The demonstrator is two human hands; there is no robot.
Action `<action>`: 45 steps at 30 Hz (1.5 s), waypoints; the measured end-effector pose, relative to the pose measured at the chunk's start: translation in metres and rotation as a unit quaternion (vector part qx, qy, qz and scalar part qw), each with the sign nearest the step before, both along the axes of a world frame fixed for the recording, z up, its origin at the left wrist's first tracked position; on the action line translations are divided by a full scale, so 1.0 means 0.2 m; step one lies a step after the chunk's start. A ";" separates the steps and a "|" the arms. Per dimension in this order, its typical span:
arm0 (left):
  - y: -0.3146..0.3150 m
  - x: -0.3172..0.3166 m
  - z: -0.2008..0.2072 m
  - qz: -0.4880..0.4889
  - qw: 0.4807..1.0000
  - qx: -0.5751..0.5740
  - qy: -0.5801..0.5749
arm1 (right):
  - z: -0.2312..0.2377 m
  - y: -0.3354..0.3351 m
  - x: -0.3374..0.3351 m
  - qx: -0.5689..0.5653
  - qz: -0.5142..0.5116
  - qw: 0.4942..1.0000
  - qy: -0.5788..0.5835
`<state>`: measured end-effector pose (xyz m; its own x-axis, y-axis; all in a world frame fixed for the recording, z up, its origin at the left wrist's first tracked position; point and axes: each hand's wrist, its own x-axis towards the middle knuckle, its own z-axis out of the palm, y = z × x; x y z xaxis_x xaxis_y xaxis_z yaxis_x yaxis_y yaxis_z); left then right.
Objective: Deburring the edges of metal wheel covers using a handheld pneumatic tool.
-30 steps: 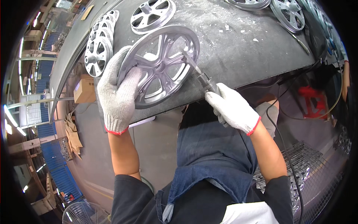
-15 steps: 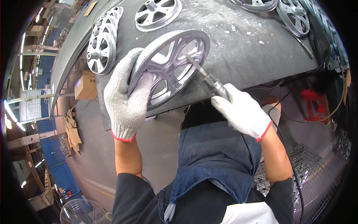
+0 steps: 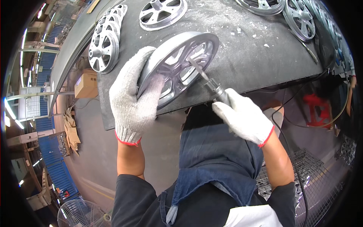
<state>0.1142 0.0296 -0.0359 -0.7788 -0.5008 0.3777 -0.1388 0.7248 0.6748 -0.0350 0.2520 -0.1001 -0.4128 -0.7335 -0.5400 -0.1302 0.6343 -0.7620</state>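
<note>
My left hand (image 3: 132, 94), in a white knitted glove with a red cuff, grips a grey metal spoked wheel (image 3: 160, 52) by its near left rim. The thumb lies over the inner side and the fingers go behind. The wheel is held tilted above the table's front edge. My right hand (image 3: 244, 117), gloved alike, is closed around the metal body of a handheld filing tool (image 3: 216, 90). Its slim, file-like blade points up and left into the wheel, its tip at an opening between the spokes near the hub. Exact contact there is hard to make out.
Similar wheels (image 3: 103, 53) stand in a row at the dark table's (image 3: 261, 68) left edge. Another wheel (image 3: 163, 23) lies farther back, and more (image 3: 298, 19) crowd the far right. Pale chips litter the tabletop. A black cable (image 3: 289, 151) runs past my right arm.
The wheel has turned and tilted more edge-on, shifting slightly right with my left hand. The blade tip now sits lower and closer to the hub. My right hand has moved only a little.
</note>
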 end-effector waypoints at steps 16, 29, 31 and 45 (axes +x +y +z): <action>-0.04 -0.02 0.01 0.016 0.995 0.102 0.002 | -0.09 -0.06 0.09 -0.021 -0.044 0.999 -0.002; -0.13 0.06 0.04 0.002 0.984 0.180 -0.016 | 0.01 0.00 0.06 -0.058 -0.042 0.984 -0.163; -0.22 0.19 0.16 -0.032 0.964 0.249 -0.090 | -0.12 0.12 0.10 -0.154 -0.034 0.987 -0.032; 0.01 -0.17 0.09 -0.043 0.998 -0.038 -0.012 | -0.07 0.11 0.07 -0.200 -0.074 0.910 0.354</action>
<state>0.0806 0.0322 -0.0178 -0.8266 -0.4025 0.3934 -0.0891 0.7838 0.6146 -0.0201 0.2731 -0.1140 -0.6640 -0.7208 0.1987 -0.6149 0.3752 -0.6937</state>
